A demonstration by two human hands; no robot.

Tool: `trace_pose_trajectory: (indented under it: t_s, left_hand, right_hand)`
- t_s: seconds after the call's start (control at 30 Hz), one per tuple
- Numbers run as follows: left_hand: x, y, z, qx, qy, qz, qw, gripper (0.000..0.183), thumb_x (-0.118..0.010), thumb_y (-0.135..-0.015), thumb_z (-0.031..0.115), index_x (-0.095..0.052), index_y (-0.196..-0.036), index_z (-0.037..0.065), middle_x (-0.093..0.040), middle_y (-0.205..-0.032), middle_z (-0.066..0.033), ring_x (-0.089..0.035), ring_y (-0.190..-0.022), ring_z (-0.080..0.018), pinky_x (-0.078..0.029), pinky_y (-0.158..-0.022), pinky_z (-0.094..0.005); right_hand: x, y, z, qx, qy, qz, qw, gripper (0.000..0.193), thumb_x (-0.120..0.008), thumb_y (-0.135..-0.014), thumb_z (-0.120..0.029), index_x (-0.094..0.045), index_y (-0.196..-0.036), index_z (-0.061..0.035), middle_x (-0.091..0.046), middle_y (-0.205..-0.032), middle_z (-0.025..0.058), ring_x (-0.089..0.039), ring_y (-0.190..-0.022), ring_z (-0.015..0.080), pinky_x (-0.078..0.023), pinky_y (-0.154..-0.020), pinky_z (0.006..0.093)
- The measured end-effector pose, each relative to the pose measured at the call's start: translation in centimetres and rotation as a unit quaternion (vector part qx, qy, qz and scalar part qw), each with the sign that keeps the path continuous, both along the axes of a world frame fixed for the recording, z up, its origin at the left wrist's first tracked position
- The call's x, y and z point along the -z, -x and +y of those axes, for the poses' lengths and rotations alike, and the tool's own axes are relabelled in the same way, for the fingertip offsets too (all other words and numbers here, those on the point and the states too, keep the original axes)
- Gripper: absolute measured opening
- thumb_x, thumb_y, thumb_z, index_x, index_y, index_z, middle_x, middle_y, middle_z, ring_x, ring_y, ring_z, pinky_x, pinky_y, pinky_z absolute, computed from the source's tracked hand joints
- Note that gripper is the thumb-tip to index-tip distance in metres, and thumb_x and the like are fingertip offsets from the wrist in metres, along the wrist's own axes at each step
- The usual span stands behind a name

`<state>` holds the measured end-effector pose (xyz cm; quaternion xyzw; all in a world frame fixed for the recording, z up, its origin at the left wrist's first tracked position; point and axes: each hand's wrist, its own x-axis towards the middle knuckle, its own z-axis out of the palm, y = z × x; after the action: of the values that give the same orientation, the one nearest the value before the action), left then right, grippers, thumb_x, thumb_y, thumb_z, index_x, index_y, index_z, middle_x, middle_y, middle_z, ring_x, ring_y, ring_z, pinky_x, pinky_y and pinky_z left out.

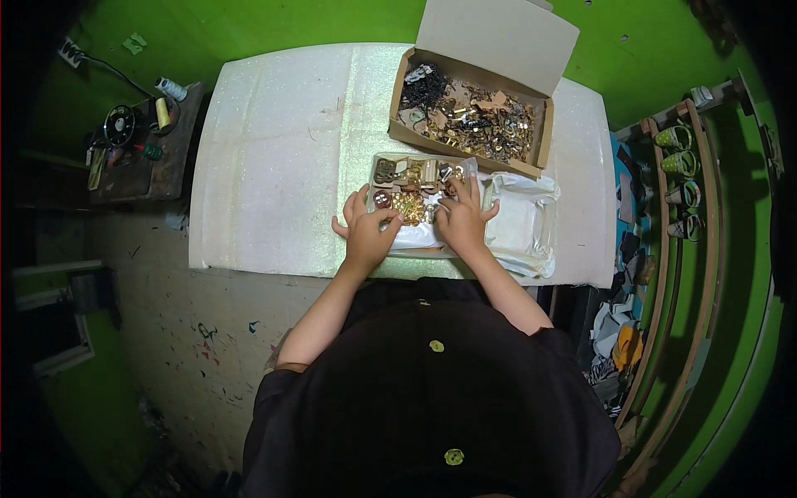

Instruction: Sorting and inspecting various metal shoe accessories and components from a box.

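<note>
Table (274,166) under a pale, glittery covering, seen from above. At its far right stands an open cardboard box (545,137), lid raised, strewn inside with mixed small metal parts and a dark tangle (423,87). Nearer the person, just beyond the table's front edge, sits a clear divided container (448,254), its compartments holding sorted-looking fittings; just to its right lies a shallow white tray (521,217) with a crumpled lining. Both hands work over the divided container, apart from each other: the left hand (369,236) has thumb and forefinger close together at the gold-coloured pieces (407,207), while the right hand (465,228) reaches its fingers into the right-hand compartments. Whether either grips a piece cannot be told. The step in hand appears to be picking through or arranging the small fittings; the next move would seem to call for a fine fingertip pinch, without spilling pieces between neighbouring compartments.
</note>
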<state>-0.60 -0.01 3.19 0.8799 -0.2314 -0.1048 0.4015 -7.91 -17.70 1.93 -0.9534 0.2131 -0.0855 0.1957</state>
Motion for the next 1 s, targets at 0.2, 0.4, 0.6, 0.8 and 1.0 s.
trace_pose_trajectory:
  t_s: [0.2, 0.4, 0.6, 0.8, 1.0]
  left_hand:
    - [-0.8, 0.2, -2.0, 0.029, -0.032, -0.021, 0.999, 0.019, -0.068, -0.080, 0.032, -0.074, -0.087, 0.015, -0.031, -0.143, -0.0226, -0.021, -0.132, -0.0390, -0.006, -0.103, -0.0586]
    - [0.7, 0.7, -3.2, 0.064, -0.011, -0.028, 0.998, 0.019, -0.068, -0.080, 0.032, -0.075, -0.090, 0.017, -0.029, -0.144, -0.0244, -0.021, -0.132, -0.0391, -0.007, -0.105, -0.0554]
    - [1.8, 0.6, -3.0, 0.076, 0.007, -0.028, 0.997, 0.019, -0.069, -0.080, 0.031, -0.074, -0.091, 0.016, -0.027, -0.144, -0.0263, -0.021, -0.132, -0.0410, -0.012, -0.108, -0.0494]
    - [1.3, -0.1, -3.2, 0.053, -0.042, -0.063, 0.996, 0.025, -0.063, -0.082, 0.036, -0.073, -0.098, 0.019, -0.024, -0.145, -0.0269, -0.015, -0.134, -0.0421, 0.000, -0.098, -0.0651]
    - [0.1, -1.7, -2.1, -0.014, -0.061, -0.073, 0.995, 0.030, -0.060, -0.083, 0.034, -0.067, -0.109, 0.020, -0.023, -0.145, -0.0250, -0.014, -0.135, -0.0414, 0.000, -0.098, -0.0673]
  right_hand:
    - [-1.3, 1.0, -1.0, 0.002, -0.047, -0.036, 0.998, 0.027, -0.065, -0.074, -0.023, -0.071, -0.100, -0.0177, -0.045, -0.133, 0.0064, -0.025, -0.134, 0.0337, -0.010, -0.098, 0.0631]
    - [-1.5, 1.1, -1.3, -0.071, -0.091, -0.035, 0.993, 0.026, -0.068, -0.074, -0.028, -0.070, -0.097, -0.0164, -0.046, -0.131, 0.0069, -0.024, -0.133, 0.0336, -0.009, -0.099, 0.0622]
    - [-1.2, 1.1, -2.5, -0.122, -0.146, -0.017, 0.982, 0.018, -0.067, -0.077, -0.028, -0.072, -0.087, -0.0146, -0.050, -0.127, 0.0033, -0.027, -0.132, 0.0313, -0.008, -0.099, 0.0613]
    - [-1.1, -0.2, -2.8, -0.130, -0.081, 0.052, 0.987, 0.017, -0.061, -0.082, -0.024, -0.070, -0.084, -0.0097, -0.052, -0.122, 0.0015, -0.031, -0.128, 0.0285, -0.008, -0.097, 0.0657]
    - [0.5, -2.1, -2.7, -0.141, 0.111, -0.014, 0.984, 0.020, -0.059, -0.078, -0.017, -0.069, -0.095, -0.0139, -0.052, -0.119, 0.0035, -0.037, -0.123, 0.0283, -0.011, -0.097, 0.0634]
